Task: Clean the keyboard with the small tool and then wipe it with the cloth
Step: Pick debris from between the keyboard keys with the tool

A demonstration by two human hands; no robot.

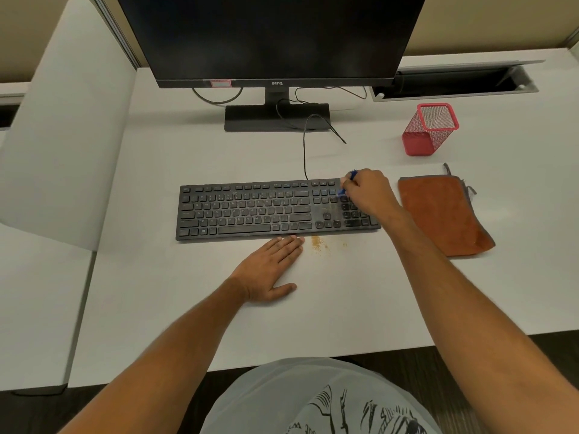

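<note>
A black keyboard (pixel 250 209) lies across the white desk (pixel 329 308), with brownish dust on its right part near the arrow keys. My right hand (pixel 368 191) hovers over the number pad and pinches a small blue tool (pixel 347 183) whose lower end touches the keys. My left hand (pixel 271 269) lies flat on the desk, fingers straight, fingertips at the keyboard's front edge. An orange cloth (pixel 445 214) lies flat to the right of the keyboard.
Brown crumbs (pixel 319 242) are scattered on the desk just in front of the keyboard. A black monitor (pixel 272 39) stands behind it, cables trailing. A red mesh pen holder (pixel 430 128) sits at the back right. A white divider (pixel 62 136) rises at the left.
</note>
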